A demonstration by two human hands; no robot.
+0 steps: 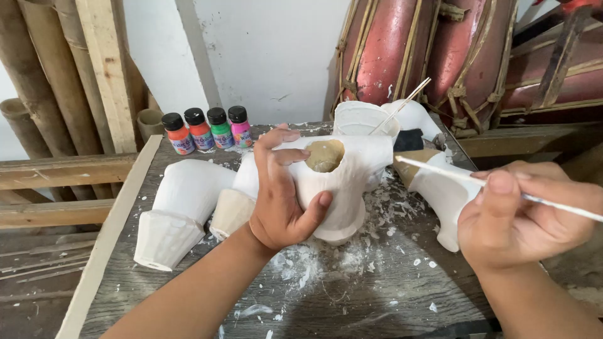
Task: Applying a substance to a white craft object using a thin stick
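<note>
Vase [342, 182], white-coated with a bare tan patch near its rim, lies tilted on the grey wooden table [377, 295], and everything else is placed from it. Far to its left, bamboo poles [38, 81] and a plank [107, 69] lean on the wall. Left and behind the vase stand four small paint bottles [210, 129] with black caps: orange, red, green and pink. Just left of the vase lies another white vase [179, 210] on its side, and between the two an unpainted cup shape [231, 212] touches the vase's left flank.

The left hand [279, 198] grips the vase from the near side, fingers curled over its top and thumb pressed against its lower body. White flakes [314, 257] are scattered on the table under and in front of the vase.

Behind the vase sits a white cup [361, 118] with a thin stick [402, 103] in it. Just right of the vase lies a third white piece [443, 194]. Over that piece runs a thin brush [440, 171], its tip pointing at the vase's rim. The right hand [515, 216], well right of the vase, is closed on the brush, pinching it between thumb and fingers. Behind, on the right, red drums [440, 50] lean on the wall.
</note>
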